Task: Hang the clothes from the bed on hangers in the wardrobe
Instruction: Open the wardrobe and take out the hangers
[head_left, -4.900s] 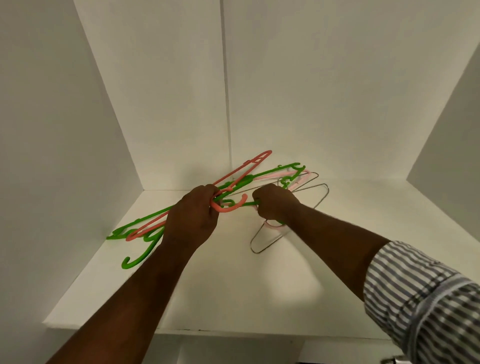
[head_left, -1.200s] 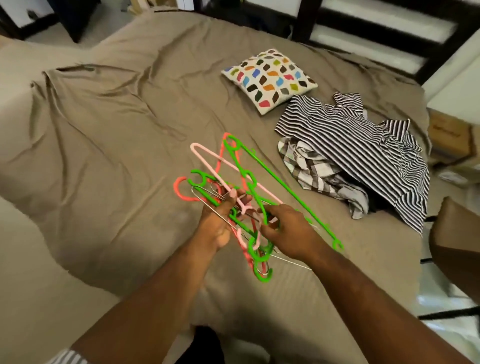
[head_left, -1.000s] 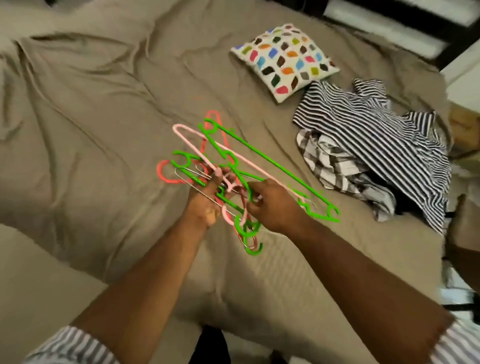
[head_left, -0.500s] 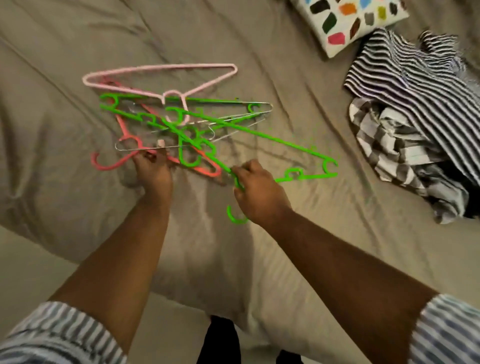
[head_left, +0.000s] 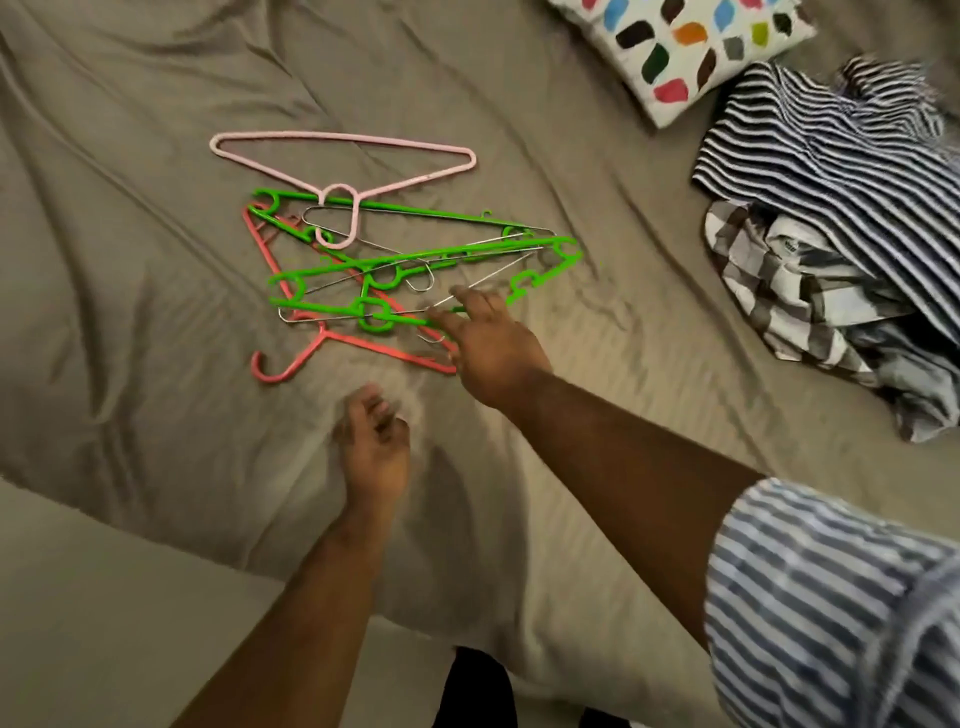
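Observation:
A tangle of hangers lies on the taupe bed sheet (head_left: 130, 322): a pale pink hanger (head_left: 343, 148) at the top, several green hangers (head_left: 415, 254), thin wire hangers (head_left: 337, 317) and a red hanger (head_left: 291, 364) at the bottom. My right hand (head_left: 491, 348) reaches over the pile's right end, its fingers stretched out and touching a green hanger and a wire. My left hand (head_left: 374, 447) hovers below the pile, blurred, fingers loosely curled and holding nothing. A heap of striped clothes (head_left: 841, 208) lies at the right of the bed.
A white pillow (head_left: 691, 47) with coloured patches sits at the top right, next to the clothes. The bed's near edge runs across the lower left, with pale floor (head_left: 104, 623) beyond it. A dark shape (head_left: 478, 686) shows at the bottom centre.
The hangers went from both hands down onto the sheet. My left hand has let go and drawn back towards me. My right hand has released its grip and now lies over the pile's right end.

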